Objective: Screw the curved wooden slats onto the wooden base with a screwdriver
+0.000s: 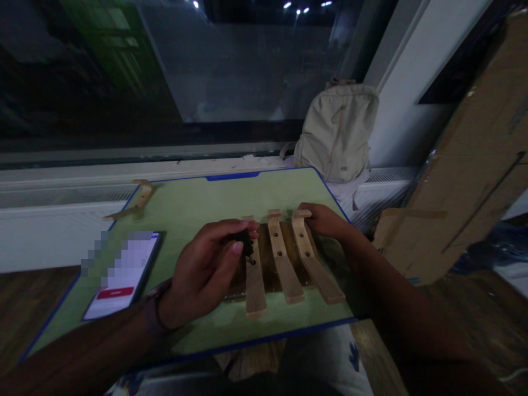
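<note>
A brown board [268,258] lies on the table with three pale, curved wooden hooks across it. The left hook [256,291] is partly covered by my left hand [208,264]. That hand pinches a small black screwdriver [244,240], its metal tip at the lower screw hole of this hook. Dark screw heads show in the middle hook [287,275] and the right hook [319,269]. At the right side, my right hand [328,221] is closed around the board's edge by the upper end of the right hook; its fingertips are partly hidden.
The light green table [193,203] has a blue rim. A phone [127,275] lies left of my left hand, and another curved wooden piece [142,199] rests at the far left corner. Behind stand a beige backpack [338,132] and, to the right, a large cardboard sheet [466,165].
</note>
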Available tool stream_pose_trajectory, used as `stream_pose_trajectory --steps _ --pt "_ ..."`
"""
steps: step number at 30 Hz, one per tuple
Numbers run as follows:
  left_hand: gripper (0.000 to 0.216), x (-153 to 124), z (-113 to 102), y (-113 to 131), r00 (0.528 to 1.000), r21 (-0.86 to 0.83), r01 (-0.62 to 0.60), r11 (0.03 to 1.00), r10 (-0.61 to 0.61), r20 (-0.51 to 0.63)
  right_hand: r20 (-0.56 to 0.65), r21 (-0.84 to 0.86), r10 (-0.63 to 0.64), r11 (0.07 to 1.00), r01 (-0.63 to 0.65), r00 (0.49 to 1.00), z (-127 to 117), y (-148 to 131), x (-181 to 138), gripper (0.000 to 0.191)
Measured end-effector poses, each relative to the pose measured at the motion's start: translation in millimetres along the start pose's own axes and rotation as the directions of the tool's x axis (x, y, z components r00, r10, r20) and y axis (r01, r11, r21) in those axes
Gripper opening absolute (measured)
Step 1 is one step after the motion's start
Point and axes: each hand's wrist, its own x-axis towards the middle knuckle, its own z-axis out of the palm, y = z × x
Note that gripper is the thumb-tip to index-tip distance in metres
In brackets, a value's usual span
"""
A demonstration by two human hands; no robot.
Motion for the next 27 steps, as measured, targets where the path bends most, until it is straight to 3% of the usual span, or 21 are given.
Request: stream_pose_trajectory --steps 5,11,14,18,24,27 --pt "0.042 3.4 -4.7 -3.2 0.99 0.133 -0.105 0.985 0.116 -0.077 -0.001 0.0 0.004 1.0 -0.004 1.0 -0.5 0.1 -0.5 0.012" --pt "0.04 -0.2 -2.7 0.2 0.999 0.117 0.025 0.993 -0.021 -0.033 -0.006 -0.008 0.008 1.0 -0.008 1.0 0.7 0.5 -0.2 0.013" --pt "0.041 2.9 -4.4 1.0 0.998 0.139 -0.053 0.989 0.049 0.036 -0.01 -0.011 0.008 1.0 -0.008 1.0 0.9 0.4 0.2 0.012" --pt "0.042 7.0 -6.4 0.5 0.99 0.263 -0.134 0.955 0.141 -0.006 -0.008 -0.009 0.006 1.0 -0.006 1.0 0.2 0.0 0.5 0.013" --pt "0.044 2.6 -3.3 -3.0 1.0 0.175 -0.01 0.984 0.01 0.002 -0.004 -0.019 0.01 1.0 -0.01 1.0 -0.4 0.1 0.2 0.013" --pt "0.043 3.3 -3.9 -4.1 0.999 0.148 -0.053 0.988 0.054 -0.005 -0.01 -0.025 0.016 1.0 -0.016 1.0 -0.3 -0.1 0.1 0.013"
